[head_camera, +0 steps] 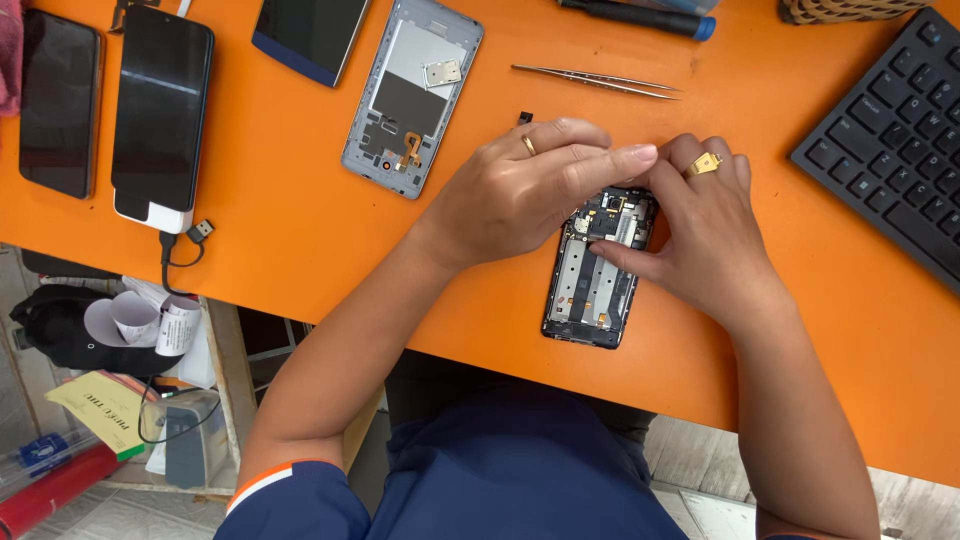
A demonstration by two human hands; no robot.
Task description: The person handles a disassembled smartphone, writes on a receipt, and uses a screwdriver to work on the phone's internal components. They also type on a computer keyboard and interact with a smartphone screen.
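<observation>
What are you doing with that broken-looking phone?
A person has both hands on an opened phone lying on the orange table, its insides showing. The left hand and right hand meet over its top end, fingertips pressing there. Beside it lie a grey back frame, tweezers, a small black part, other phones and a black keyboard.

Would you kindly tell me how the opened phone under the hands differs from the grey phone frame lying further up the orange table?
The black opened phone body is dark-framed; the grey metal phone frame is pale silver-grey. The black one is partly covered at its top end by the left hand and right hand; the grey one lies untouched. The black one sits near the table's front edge, the grey one further back. Both lie flat with their insides showing.
</observation>
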